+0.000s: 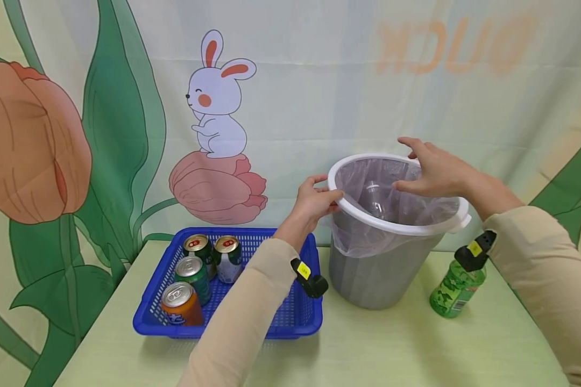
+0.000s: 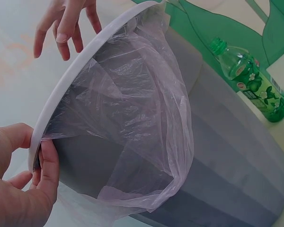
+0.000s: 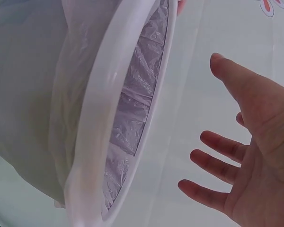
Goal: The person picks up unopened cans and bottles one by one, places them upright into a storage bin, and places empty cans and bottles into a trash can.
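Note:
A grey trash bin [image 1: 377,274] with a white rim [image 1: 392,223] stands on the table, lined with a thin translucent pinkish bag [image 2: 156,94]. My left hand [image 1: 314,203] pinches the rim on its left side, the thumb on one face and fingers on the other, as the left wrist view shows. Over the bin's opening hovers my right hand [image 1: 436,169], fingers spread and holding nothing; the right wrist view shows it apart from the rim. Inside the bin, a clear plastic bottle [image 1: 375,196] lies partly hidden by the rim.
Left of the bin sits a blue plastic basket [image 1: 227,332] with several drink cans, among them an orange can [image 1: 180,306]. A green-labelled bottle [image 1: 452,293] stands to the bin's right, its top hidden by the wrist camera. A printed curtain [image 1: 310,97] hangs behind.

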`<state>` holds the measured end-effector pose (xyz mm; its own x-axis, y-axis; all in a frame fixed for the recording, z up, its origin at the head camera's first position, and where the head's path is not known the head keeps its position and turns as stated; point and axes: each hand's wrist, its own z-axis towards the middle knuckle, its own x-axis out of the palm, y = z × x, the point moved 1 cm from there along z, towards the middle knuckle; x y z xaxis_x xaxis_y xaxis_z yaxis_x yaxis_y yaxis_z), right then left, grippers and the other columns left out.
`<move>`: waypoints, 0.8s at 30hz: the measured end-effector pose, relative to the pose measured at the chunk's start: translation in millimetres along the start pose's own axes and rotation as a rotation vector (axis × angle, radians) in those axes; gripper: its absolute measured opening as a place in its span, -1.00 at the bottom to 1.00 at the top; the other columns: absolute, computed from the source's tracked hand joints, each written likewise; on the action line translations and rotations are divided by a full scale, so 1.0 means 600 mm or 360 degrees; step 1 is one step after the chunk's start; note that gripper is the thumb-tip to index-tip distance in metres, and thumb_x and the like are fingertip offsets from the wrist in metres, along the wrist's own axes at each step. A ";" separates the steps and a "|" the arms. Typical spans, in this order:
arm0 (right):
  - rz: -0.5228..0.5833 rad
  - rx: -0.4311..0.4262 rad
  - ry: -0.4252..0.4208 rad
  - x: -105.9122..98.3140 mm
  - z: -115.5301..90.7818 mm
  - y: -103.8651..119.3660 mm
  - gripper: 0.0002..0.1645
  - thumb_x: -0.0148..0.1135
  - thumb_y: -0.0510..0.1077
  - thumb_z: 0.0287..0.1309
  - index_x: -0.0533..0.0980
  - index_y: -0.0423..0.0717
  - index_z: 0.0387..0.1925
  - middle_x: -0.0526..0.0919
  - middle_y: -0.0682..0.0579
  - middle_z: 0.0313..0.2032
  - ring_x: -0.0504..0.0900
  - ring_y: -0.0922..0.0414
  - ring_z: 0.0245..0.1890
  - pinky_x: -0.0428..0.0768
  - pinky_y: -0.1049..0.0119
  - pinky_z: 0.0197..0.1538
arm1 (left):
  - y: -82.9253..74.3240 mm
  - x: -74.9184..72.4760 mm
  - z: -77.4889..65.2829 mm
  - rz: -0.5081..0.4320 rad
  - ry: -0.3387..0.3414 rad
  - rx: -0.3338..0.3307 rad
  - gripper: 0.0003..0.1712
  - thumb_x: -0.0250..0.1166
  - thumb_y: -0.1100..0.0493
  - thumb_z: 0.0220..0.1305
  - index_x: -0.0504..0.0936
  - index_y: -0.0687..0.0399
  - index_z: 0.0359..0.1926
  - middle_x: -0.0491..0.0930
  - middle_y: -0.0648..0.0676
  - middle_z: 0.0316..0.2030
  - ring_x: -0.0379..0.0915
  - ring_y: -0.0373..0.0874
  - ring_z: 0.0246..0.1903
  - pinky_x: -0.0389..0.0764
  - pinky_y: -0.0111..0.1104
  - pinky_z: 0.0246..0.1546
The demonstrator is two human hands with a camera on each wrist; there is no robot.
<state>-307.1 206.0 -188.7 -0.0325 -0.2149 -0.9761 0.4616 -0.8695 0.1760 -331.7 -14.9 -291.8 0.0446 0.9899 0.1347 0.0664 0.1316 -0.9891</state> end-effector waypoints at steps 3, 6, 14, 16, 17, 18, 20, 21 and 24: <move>-0.0012 0.0016 -0.0002 -0.003 -0.003 -0.003 0.09 0.24 0.14 0.05 -0.15 -0.09 0.41 0.25 -0.35 0.19 0.28 -0.25 0.16 0.33 -0.20 0.09 | -0.001 0.000 -0.001 0.0001 0.0001 0.0000 -0.33 0.27 0.35 0.08 0.29 0.01 0.22 0.49 0.14 -0.11 0.53 -0.14 -0.46 0.61 -0.46 -0.41; -0.0029 0.0020 -0.0014 -0.007 -0.006 -0.007 0.07 0.22 0.17 0.06 -0.13 -0.09 0.41 0.24 -0.36 0.20 0.27 -0.26 0.16 0.32 -0.21 0.09 | -0.003 0.000 -0.001 -0.0001 -0.0001 0.0002 -0.33 0.26 0.35 0.08 0.28 0.01 0.23 0.48 0.15 -0.10 0.53 -0.15 -0.46 0.61 -0.47 -0.42; -0.0074 0.0000 -0.0071 -0.016 -0.016 -0.023 -0.10 0.16 0.17 0.12 0.08 -0.16 0.34 0.31 -0.34 0.16 0.31 -0.26 0.13 0.32 -0.21 0.08 | -0.001 0.001 0.002 -0.0007 -0.0015 0.0001 -0.33 0.26 0.37 0.06 0.29 0.01 0.22 0.48 0.15 -0.10 0.53 -0.14 -0.48 0.61 -0.45 -0.44; -0.0084 -0.0009 -0.0101 -0.017 -0.018 -0.027 -0.17 0.16 0.16 0.12 0.15 -0.18 0.30 0.35 -0.33 0.13 0.35 -0.25 0.10 0.35 -0.18 0.06 | -0.001 0.001 0.002 -0.0003 -0.0016 0.0000 -0.33 0.26 0.36 0.06 0.29 0.01 0.23 0.48 0.15 -0.10 0.53 -0.14 -0.48 0.61 -0.45 -0.44; -0.0085 -0.0010 -0.0112 -0.017 -0.019 -0.029 -0.19 0.16 0.16 0.13 0.19 -0.19 0.27 0.38 -0.32 0.11 0.37 -0.24 0.08 0.36 -0.17 0.05 | -0.001 0.001 0.002 -0.0004 -0.0019 -0.0002 -0.33 0.27 0.36 0.06 0.29 0.01 0.22 0.48 0.15 -0.10 0.53 -0.14 -0.48 0.61 -0.45 -0.44; -0.0087 -0.0009 -0.0120 -0.018 -0.020 -0.031 -0.22 0.15 0.16 0.13 0.22 -0.20 0.25 0.40 -0.32 0.09 0.38 -0.23 0.07 0.37 -0.16 0.04 | 0.000 0.001 0.002 -0.0005 -0.0021 -0.0003 -0.33 0.27 0.36 0.07 0.29 0.01 0.22 0.48 0.15 -0.10 0.53 -0.14 -0.48 0.61 -0.45 -0.43; -0.0096 0.0004 -0.0130 -0.019 -0.023 -0.035 -0.27 0.13 0.16 0.14 0.27 -0.20 0.20 0.43 -0.30 0.06 0.41 -0.21 0.05 0.39 -0.14 0.02 | 0.000 0.001 0.003 -0.0007 -0.0024 -0.0004 -0.33 0.27 0.36 0.06 0.30 0.00 0.22 0.48 0.15 -0.10 0.53 -0.14 -0.48 0.61 -0.44 -0.43; -0.0100 0.0015 -0.0132 -0.019 -0.024 -0.038 -0.30 0.12 0.16 0.15 0.30 -0.20 0.18 0.44 -0.29 0.05 0.41 -0.20 0.04 0.40 -0.13 0.01 | 0.000 0.001 0.003 -0.0009 -0.0025 -0.0005 -0.33 0.27 0.36 0.06 0.30 0.00 0.22 0.48 0.15 -0.10 0.53 -0.14 -0.48 0.62 -0.44 -0.43; -0.0108 0.0057 -0.0129 -0.020 -0.028 -0.044 -0.35 0.11 0.17 0.16 0.36 -0.20 0.12 0.44 -0.26 0.03 0.42 -0.18 0.03 0.41 -0.12 0.01 | 0.000 0.002 0.003 -0.0011 -0.0022 -0.0004 -0.33 0.27 0.36 0.07 0.30 0.00 0.22 0.48 0.14 -0.11 0.53 -0.14 -0.48 0.62 -0.44 -0.42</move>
<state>-304.4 239.1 -183.6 -0.1349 -0.1890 -0.9727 0.4240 -0.8982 0.1157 -333.4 -13.9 -291.6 0.0303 0.9896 0.1407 0.0694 0.1383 -0.9880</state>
